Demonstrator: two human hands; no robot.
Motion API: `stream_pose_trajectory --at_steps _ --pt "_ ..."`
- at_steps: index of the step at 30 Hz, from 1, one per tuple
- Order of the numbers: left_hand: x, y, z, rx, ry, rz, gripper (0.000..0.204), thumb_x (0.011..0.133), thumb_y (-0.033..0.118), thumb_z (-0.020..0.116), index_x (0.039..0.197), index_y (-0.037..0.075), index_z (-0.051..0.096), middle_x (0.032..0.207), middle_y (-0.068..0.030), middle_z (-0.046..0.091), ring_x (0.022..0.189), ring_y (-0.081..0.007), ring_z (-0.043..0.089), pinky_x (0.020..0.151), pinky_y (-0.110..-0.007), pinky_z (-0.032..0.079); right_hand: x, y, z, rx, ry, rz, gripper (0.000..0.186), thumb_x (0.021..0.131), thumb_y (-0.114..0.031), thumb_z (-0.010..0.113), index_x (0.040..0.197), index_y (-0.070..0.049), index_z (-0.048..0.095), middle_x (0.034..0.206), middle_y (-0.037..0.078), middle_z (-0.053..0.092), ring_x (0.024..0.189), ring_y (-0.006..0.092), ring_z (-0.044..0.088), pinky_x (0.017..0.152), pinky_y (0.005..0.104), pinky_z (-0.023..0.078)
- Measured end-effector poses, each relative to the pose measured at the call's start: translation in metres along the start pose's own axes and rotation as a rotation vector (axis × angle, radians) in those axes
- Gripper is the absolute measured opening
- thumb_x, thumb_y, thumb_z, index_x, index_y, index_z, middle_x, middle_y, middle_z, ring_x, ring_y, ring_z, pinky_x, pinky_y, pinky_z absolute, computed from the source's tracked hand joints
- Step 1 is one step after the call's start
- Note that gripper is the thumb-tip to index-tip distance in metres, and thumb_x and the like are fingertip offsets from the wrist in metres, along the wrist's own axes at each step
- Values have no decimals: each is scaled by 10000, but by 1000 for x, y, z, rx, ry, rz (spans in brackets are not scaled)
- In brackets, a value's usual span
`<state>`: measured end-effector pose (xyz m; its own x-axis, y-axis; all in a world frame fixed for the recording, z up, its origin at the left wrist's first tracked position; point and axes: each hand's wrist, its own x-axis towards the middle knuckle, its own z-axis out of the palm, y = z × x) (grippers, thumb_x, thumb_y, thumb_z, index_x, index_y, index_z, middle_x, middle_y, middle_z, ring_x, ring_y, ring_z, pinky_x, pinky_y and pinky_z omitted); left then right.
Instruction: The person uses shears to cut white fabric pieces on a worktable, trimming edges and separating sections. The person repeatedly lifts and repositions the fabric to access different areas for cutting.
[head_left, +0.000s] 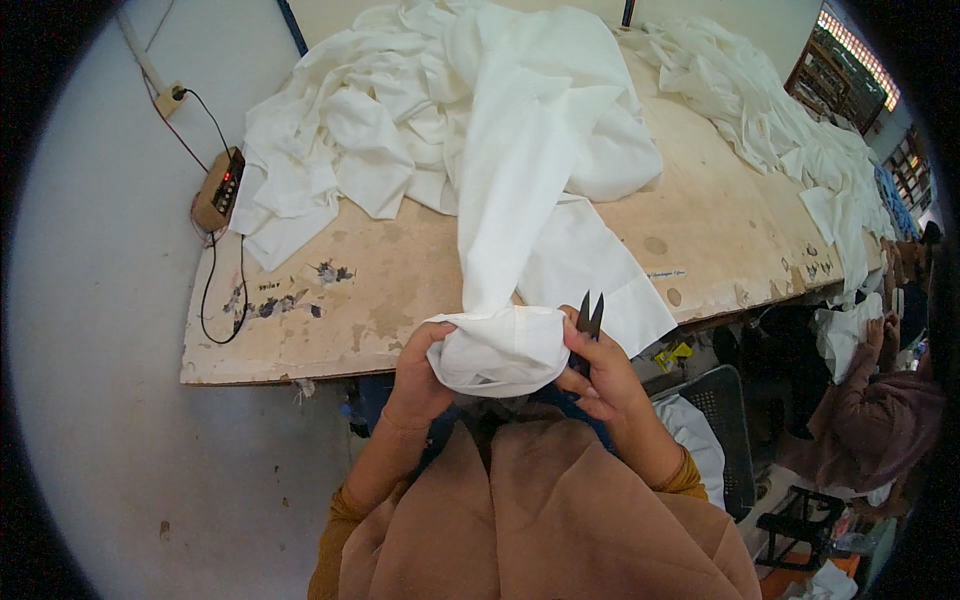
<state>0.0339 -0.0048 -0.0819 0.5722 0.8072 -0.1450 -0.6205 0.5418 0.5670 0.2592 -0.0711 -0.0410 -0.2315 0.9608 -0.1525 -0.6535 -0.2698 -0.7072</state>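
A white cloth garment piece runs from the heap on the table down to my body. Its open, tube-like end is stretched between my hands just off the table's front edge. My left hand grips the left rim of that opening, thumb on top. On the right rim, my right hand pinches the cloth. The same hand also holds small dark scissors, whose two blades point up and stand slightly apart. Their handles are mostly hidden by my fingers.
A worn wooden table spans the front, with a white cloth heap at left and another cloth pile at right. A wired box sits by the left wall. Right of me are a dark chair and a person handling white cloth.
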Motion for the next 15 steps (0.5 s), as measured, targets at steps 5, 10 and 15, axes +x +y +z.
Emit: stream_pose_trajectory --at_steps 5,10,15 --pt "1 -2 19 570 -64 123 295 891 162 688 1130 -5 644 1041 -46 681 953 -131 623 852 -294 508 21 10 -6 178 112 -70 201 1021 -277 522 1075 -86 555 811 -19 572 390 27 330 370 175 264" --pt "2 12 38 1015 -149 197 365 943 194 655 1216 -39 591 1142 -70 654 1039 -100 577 889 -265 473 35 -2 7 69 259 -152 188 1021 -268 533 1066 -87 555 838 -3 591 603 54 535 524 191 434" --pt "7 -1 24 497 35 181 471 959 200 595 1344 -35 459 1311 -155 568 1201 -221 550 1013 -352 444 48 -1 7 -195 221 -233 210 1003 -241 577 1101 -57 557 869 12 614 816 117 608 736 257 490"
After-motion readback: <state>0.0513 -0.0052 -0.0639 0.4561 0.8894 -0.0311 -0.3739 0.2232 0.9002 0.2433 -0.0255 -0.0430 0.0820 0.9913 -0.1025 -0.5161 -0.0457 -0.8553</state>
